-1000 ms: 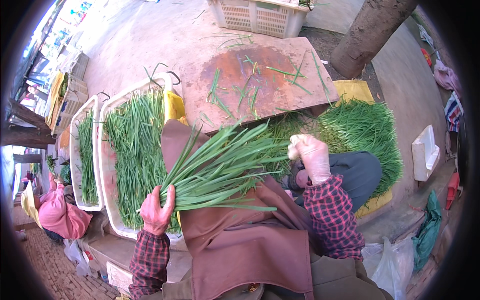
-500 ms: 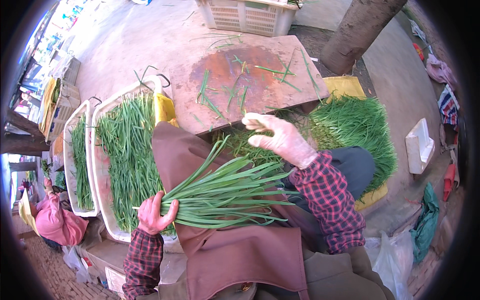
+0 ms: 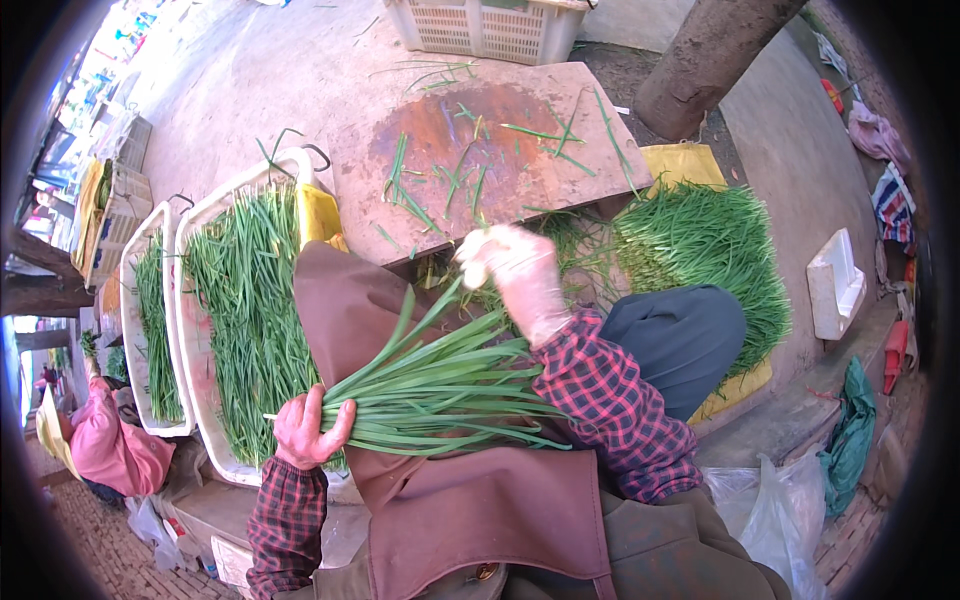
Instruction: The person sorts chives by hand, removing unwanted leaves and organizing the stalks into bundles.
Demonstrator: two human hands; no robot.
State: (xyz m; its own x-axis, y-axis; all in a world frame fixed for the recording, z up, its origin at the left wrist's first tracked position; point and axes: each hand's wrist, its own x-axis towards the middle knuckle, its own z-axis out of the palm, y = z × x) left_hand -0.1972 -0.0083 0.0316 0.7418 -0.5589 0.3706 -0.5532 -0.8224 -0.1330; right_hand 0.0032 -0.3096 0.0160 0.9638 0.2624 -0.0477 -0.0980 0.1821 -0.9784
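Worktop (image 3: 350,185): in front of you. Apron (image 3: 490,520): across your lap. Tub (image 3: 186,300): at your left, filled with greens (image 3: 245,310). Bunch (image 3: 440,390): over the apron, leaves fanned rightward. Right hand (image 3: 515,275): raised just beyond the leaves, fingers curled; whether its grip pinches anything cannot be told. Left hand (image 3: 305,432): grip closed around the bunch near its stalk ends (image 3: 271,416). Hold firmly without crushing; handle the leaves lightly to avoid creasing.

A flat pinkish board (image 3: 350,190) at upper centre, stained rust-brown, bears scattered thin green leaf scraps (image 3: 396,165). On the pale concrete ground (image 3: 250,90), right of centre, a yellow sheet (image 3: 685,163) carries dense slim green stalks (image 3: 715,250), and at top centre stands a slatted off-white plastic crate (image 3: 490,32).
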